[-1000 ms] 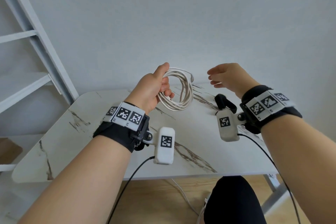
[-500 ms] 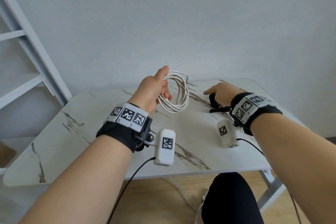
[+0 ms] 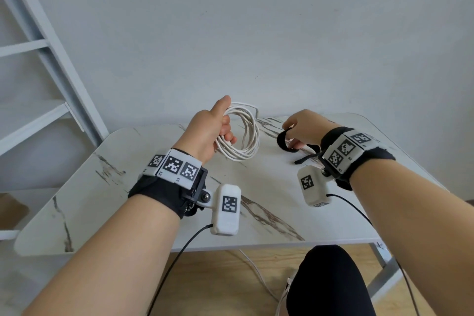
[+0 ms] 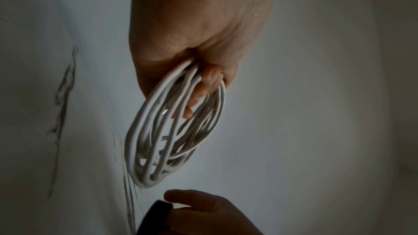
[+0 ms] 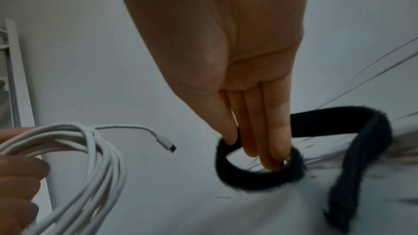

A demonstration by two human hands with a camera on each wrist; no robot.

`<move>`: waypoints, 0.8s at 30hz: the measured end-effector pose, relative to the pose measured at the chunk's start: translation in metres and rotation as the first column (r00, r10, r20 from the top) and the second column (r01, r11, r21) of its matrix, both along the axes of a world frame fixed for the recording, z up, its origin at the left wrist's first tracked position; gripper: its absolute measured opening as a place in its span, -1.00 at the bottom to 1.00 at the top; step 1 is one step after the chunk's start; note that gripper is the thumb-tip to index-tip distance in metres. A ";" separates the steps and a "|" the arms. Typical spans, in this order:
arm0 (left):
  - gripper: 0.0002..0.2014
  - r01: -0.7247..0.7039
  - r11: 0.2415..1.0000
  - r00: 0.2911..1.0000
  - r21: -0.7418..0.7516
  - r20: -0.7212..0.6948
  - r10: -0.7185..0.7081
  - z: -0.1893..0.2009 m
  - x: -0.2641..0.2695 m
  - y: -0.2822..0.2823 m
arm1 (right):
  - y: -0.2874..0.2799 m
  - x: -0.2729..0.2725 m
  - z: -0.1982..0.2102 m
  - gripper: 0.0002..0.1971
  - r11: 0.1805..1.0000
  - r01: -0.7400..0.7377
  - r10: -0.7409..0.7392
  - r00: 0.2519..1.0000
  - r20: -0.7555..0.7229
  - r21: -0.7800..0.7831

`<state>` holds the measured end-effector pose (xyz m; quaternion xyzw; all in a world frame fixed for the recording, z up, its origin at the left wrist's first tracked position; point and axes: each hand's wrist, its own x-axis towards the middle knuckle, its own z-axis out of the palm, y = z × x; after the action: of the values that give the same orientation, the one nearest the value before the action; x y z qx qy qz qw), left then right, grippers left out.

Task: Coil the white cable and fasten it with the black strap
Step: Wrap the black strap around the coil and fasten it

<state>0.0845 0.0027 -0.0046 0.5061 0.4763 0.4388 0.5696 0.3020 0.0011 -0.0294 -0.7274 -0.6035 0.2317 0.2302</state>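
Head view: left hand (image 3: 210, 133) is raised over the far part of the table (image 3: 128, 187), fingers curled through the white cable (image 3: 243, 136), which hangs as a finished coil, its loops in a roughly upright plane. Right hand (image 3: 305, 128) is down at the table, to the right of the coil and near it, fingers in the curled end of the black strap (image 3: 283, 141); the strap's free tail trails along the table toward the right wrist. Left wrist view: fingers (image 4: 203, 85) pass through the coil and hold the bundle; the loops fan loosely below; the right hand with the dark strap shows at the bottom edge, apart from the coil. Right wrist view: the right fingertips (image 5: 274, 142) stand inside the strap's loop, one finger pressing its rim, though whether a thumb pinches it I cannot tell; a connector (image 5: 168, 145) sticks out free from the coil on the left. Judgement: the right hand is the only one near the strap, which must travel leftward and up to the coil, then wrap across the loops.
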 end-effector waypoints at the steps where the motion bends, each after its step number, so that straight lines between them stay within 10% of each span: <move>1: -0.53 -0.001 1.000 1.000 0.001 0.000 0.001 0.000 -0.001 0.000 | 0.001 -0.002 -0.001 -0.68 1.000 -0.018 0.018 0.999 0.029 -0.009; 14: -0.51 0.023 1.000 1.000 0.015 -0.008 -0.023 0.000 0.004 -0.009 | -0.007 0.014 -0.014 -0.73 0.994 0.000 0.046 0.907 0.418 -0.110; 24: -0.50 -0.022 1.000 1.000 0.018 -0.014 0.023 0.001 -0.007 -0.011 | -0.014 0.006 -0.012 -0.89 1.000 0.011 -0.005 0.970 0.243 -0.024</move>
<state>0.0773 -0.0086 -0.0036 0.5090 0.4820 0.4458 0.5567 0.3076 -0.0128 -0.0410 -0.7555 -0.6214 0.1475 0.1462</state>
